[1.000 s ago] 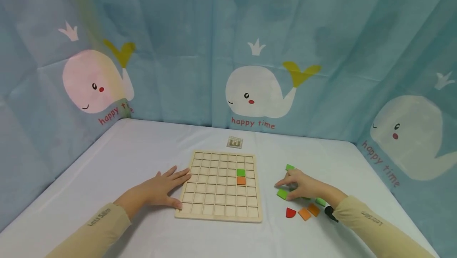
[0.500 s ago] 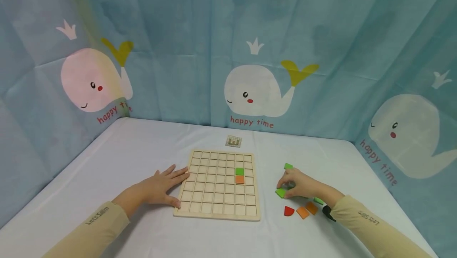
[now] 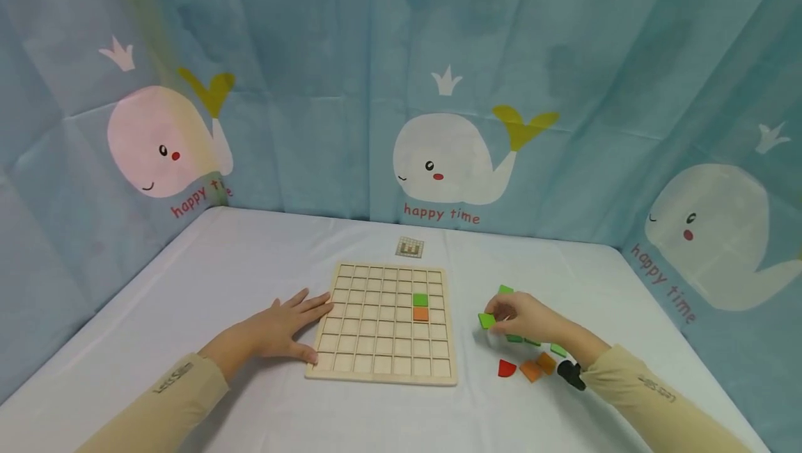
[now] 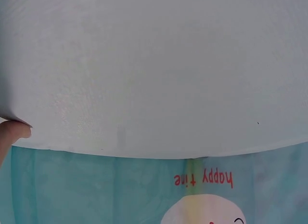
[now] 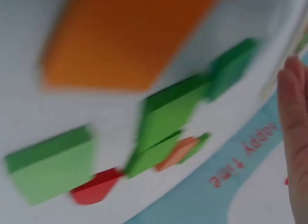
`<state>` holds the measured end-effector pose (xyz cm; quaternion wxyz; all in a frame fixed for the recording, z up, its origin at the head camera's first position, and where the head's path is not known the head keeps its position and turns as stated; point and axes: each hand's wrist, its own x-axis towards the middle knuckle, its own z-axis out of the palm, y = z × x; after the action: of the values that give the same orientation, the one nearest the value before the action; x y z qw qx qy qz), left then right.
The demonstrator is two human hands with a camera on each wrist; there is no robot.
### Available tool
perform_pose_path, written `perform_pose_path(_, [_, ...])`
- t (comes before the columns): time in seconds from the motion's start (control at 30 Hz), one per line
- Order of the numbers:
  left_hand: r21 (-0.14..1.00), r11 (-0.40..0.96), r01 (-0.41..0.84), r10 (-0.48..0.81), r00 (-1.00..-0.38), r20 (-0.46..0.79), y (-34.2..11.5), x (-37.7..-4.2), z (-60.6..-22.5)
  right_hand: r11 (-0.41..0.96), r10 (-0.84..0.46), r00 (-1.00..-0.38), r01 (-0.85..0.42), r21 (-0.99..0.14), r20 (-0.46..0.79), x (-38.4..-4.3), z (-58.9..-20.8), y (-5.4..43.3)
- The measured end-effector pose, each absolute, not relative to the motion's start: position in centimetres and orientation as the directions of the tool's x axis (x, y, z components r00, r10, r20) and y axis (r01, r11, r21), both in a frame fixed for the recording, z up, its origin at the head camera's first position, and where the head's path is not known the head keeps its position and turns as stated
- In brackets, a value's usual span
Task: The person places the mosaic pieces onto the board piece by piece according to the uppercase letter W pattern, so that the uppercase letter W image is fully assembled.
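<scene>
Right hand point(image 3: 529, 317): fingers curled, thumb and fingertips pinching 1 green tile point(image 3: 486, 321) by the edge nearest the palm, the tile jutting leftward and seemingly clear of the tabletop point(image 3: 351, 422); left hand point(image 3: 285, 328): fingers spread, thumb and fingertips at the near side of the grid board point(image 3: 376, 338), which lies between the 2 hands; in the board, toward the right hand: 1 seated green square point(image 3: 420, 300) and 1 seated orange square point(image 3: 421, 314), in adjoining cells; below the right hand: 1 red piece point(image 3: 507, 368) and 2 loose orange pieces point(image 3: 531, 370); under and around it: loose green pieces point(image 3: 558, 350), partly hidden, count uncertain; handling, as judged: keep the pinch shallow so 3 edges stay free, hold the tile level, turn it square to the cell walls before lowering, and let the left hand steady the board without shifting it
</scene>
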<state>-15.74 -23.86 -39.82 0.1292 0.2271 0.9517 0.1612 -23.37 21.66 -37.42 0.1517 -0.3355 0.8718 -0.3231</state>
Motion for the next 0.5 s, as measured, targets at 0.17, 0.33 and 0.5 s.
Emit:
perform_pose_path(0.17, [0.359, 0.85, 0.387, 0.468, -0.867, -0.174, -24.3, -15.8, -40.0, 0.501, -0.612, -0.786, -0.303, -0.811, -0.085, -22.6, -36.2, 20.1])
perform_pose_path(0.33, [0.359, 0.843, 0.401, 0.48, -0.862, -0.163, -24.4, -15.9, -40.3, 0.443, -0.53, -0.837, -0.132, -0.887, -0.14, -21.7, -35.6, 18.9])
perform_pose_path(0.5, [0.359, 0.845, 0.397, 0.476, -0.864, -0.163, -24.1, -16.0, -40.4, 0.41, -0.45, -0.875, -0.027, -0.912, -0.177, -21.2, -35.3, 18.0])
